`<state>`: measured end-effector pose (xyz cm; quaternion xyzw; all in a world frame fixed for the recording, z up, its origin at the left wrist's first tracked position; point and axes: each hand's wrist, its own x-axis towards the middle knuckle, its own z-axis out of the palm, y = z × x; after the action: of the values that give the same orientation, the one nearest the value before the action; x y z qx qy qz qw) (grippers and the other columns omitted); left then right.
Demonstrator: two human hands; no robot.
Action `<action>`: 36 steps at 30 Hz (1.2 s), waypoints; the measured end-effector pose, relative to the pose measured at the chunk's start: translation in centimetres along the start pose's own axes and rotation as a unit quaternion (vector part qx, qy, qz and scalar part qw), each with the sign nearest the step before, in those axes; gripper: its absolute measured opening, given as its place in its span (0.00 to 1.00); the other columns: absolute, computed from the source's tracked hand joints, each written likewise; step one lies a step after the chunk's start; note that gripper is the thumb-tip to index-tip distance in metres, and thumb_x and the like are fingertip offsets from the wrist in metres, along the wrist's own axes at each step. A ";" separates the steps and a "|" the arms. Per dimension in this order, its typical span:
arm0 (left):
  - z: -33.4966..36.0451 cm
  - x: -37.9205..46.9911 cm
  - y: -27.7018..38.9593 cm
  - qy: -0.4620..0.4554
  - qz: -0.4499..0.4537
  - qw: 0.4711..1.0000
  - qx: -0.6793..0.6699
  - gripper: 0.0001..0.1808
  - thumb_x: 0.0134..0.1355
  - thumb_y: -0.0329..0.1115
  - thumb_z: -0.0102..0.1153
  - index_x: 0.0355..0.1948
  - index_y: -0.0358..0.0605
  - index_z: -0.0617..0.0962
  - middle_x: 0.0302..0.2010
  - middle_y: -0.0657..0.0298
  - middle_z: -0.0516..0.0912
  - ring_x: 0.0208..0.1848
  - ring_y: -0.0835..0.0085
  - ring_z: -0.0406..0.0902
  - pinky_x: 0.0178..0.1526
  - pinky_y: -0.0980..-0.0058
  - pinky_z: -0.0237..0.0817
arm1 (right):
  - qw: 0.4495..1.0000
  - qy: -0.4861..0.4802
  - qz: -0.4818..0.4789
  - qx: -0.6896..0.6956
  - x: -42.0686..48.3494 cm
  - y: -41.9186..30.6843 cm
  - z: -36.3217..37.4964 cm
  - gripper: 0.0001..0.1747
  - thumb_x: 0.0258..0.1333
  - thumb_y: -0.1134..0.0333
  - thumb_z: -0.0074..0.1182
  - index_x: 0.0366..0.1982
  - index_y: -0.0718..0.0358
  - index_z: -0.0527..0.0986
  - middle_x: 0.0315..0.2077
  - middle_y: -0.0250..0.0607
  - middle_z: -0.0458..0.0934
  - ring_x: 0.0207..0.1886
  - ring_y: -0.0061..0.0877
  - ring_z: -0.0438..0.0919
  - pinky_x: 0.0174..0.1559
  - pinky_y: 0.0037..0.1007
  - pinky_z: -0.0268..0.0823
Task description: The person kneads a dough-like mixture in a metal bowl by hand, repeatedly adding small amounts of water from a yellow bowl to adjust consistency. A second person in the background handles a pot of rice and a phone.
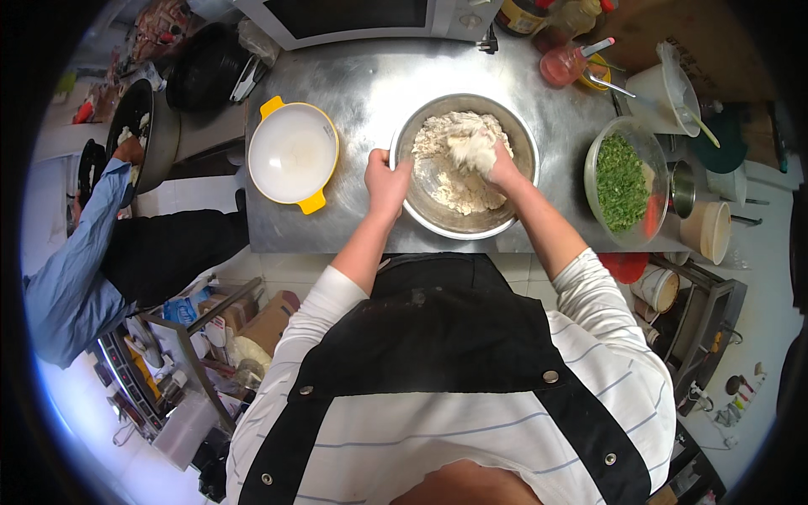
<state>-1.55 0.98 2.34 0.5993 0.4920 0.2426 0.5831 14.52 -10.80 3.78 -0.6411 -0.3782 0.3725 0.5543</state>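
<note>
A round stainless steel mixing bowl (465, 232) stands near the front edge of the metal worktable. Crumbly, pale flour dough (464, 192) lies in loose clumps over its bottom. My left hand (386, 183) grips the bowl's left rim, thumb on the rim and fingers along the outer wall. Inside the bowl, my right hand (483, 151) is in the dough and thickly coated with it. Motion blur and the coating hide how its fingers are set.
To the left lies a white round container with yellow handles (293, 153). A bowl of chopped greens (622, 183) stands at right, near a white plastic tub (663, 98). A microwave (360, 22) borders the back. Far left, another person's hand (129, 151) reaches into a pot.
</note>
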 end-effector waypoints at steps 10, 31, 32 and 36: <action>0.2 1.0 -0.4 -0.007 0.072 0.993 0.097 0.04 0.43 0.24 0.50 0.24 0.38 0.70 0.18 0.53 0.74 0.20 0.62 0.71 0.29 0.69 0.64 | 0.769 -0.094 0.037 -0.631 -2.0 -1.4 -1.8 0.19 0.45 0.73 0.48 0.43 0.54 0.73 0.51 0.52 0.68 0.47 0.44 0.72 0.46 0.41 0.66; -0.2 1.3 -0.9 -0.045 0.062 0.993 0.094 0.09 0.44 0.24 0.48 0.29 0.38 0.74 0.29 0.49 0.78 0.34 0.52 0.75 0.41 0.65 0.65 | 0.900 0.003 -0.039 -0.434 -1.1 0.1 -1.3 0.20 0.42 0.70 0.58 0.43 0.58 0.74 0.36 0.53 0.76 0.39 0.42 0.75 0.42 0.37 0.67; -0.1 1.2 -0.9 -0.044 0.067 0.992 0.095 0.09 0.44 0.24 0.48 0.29 0.38 0.74 0.29 0.49 0.78 0.34 0.52 0.75 0.41 0.65 0.65 | 0.891 0.013 0.030 -0.453 0.2 1.1 -1.6 0.23 0.41 0.65 0.59 0.44 0.59 0.74 0.36 0.54 0.76 0.40 0.43 0.75 0.43 0.37 0.67; 0.0 1.2 -0.9 -0.022 0.055 0.995 0.083 0.08 0.44 0.23 0.48 0.29 0.37 0.74 0.28 0.49 0.77 0.32 0.55 0.75 0.40 0.66 0.65 | 0.914 0.010 0.178 -0.364 3.4 3.4 0.4 0.31 0.40 0.50 0.58 0.45 0.63 0.72 0.41 0.51 0.76 0.43 0.47 0.74 0.47 0.35 0.65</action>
<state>-1.34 1.92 1.13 0.6766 0.4639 0.2193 0.5281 15.88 -7.93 0.14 -0.8589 -0.3621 0.2948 0.2106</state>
